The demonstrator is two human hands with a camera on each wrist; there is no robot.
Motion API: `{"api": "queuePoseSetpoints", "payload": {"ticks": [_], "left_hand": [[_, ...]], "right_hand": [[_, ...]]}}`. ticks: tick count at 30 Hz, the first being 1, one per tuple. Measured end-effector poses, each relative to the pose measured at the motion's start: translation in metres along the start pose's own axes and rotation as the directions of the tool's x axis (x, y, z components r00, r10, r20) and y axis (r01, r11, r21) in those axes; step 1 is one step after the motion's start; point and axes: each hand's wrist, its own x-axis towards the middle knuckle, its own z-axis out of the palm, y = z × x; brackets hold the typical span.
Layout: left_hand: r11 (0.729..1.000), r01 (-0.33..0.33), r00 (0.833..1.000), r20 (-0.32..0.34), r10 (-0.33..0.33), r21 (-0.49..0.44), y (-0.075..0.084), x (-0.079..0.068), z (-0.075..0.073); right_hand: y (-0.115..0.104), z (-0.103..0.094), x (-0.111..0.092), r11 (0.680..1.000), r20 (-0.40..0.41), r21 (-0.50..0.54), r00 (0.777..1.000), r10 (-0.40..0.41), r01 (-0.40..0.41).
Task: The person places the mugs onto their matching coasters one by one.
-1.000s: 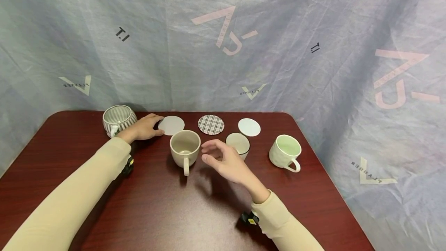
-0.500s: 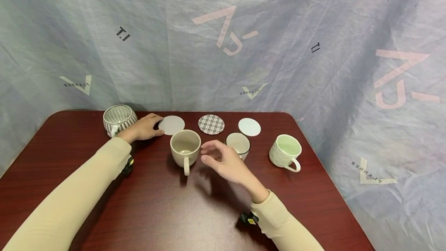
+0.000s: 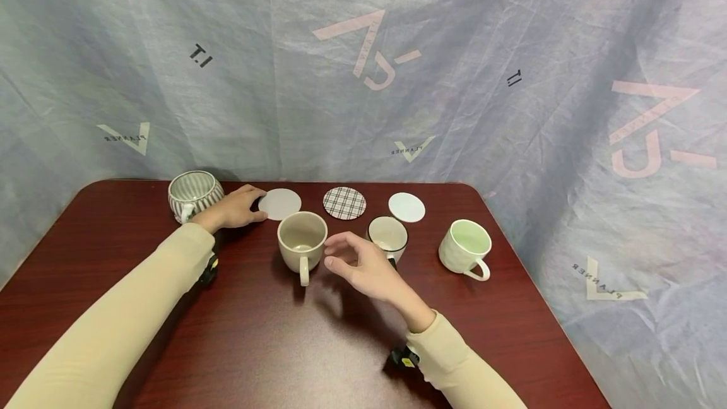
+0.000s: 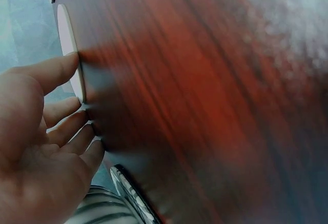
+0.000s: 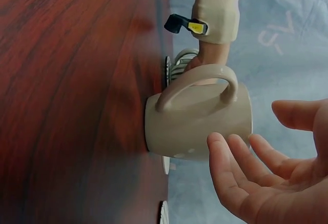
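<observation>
My left hand (image 3: 241, 207) rests at the left edge of a pale grey round coaster (image 3: 284, 206), thumb and forefinger spread at its rim. In the left wrist view, the thumb tip meets the coaster's (image 4: 68, 32) edge. My right hand (image 3: 366, 267) is held with bent, parted fingers just right of a beige mug (image 3: 301, 260), gripping nothing. The right wrist view shows its fingertips near the mug (image 5: 197, 121); whether they touch cannot be told. Behind that hand stands a white mug (image 3: 388, 232) with a dark rim, partly covered.
A striped mug (image 3: 195, 193) stands on a patterned coaster (image 4: 130, 193) at the back left. Along the back lie a checked coaster (image 3: 344, 203) and a white coaster (image 3: 406, 207). A pale green mug (image 3: 462, 248) stands at the right. A cloth backdrop (image 3: 363, 81) hangs behind the table (image 3: 272, 346).
My right hand has shifted slightly left and nearer to me, uncovering more of the dark-rimmed mug. The left hand, mugs and coasters look unmoved.
</observation>
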Motion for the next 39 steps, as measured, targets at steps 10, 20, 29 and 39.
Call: {"api": "queuePoseSetpoints", "payload": {"ticks": [10, 20, 29, 39], "left_hand": [[1.0, 0.005, 1.0, 0.008, -0.005, 0.0, -0.002, 0.001, 0.0], [0.999, 0.021, 1.0, 0.012, -0.02, -0.025, 0.0, 0.0, -0.001], [0.999, 0.025, 1.0, 0.013, -0.025, -0.032, -0.002, 0.0, 0.001], [0.999, 0.021, 1.0, 0.001, -0.021, -0.03, -0.004, 0.001, 0.002]], "right_hand": [[0.002, 0.008, 0.0, 1.0, 0.023, -0.002, 1.0, 0.018, -0.018], [0.004, 0.015, 0.0, 1.0, 0.059, 0.014, 0.998, 0.017, -0.018], [0.006, 0.022, 0.0, 0.999, 0.08, 0.008, 0.996, 0.039, -0.04], [0.009, 0.028, -0.001, 0.996, 0.107, 0.051, 0.992, 0.071, -0.076]]}}
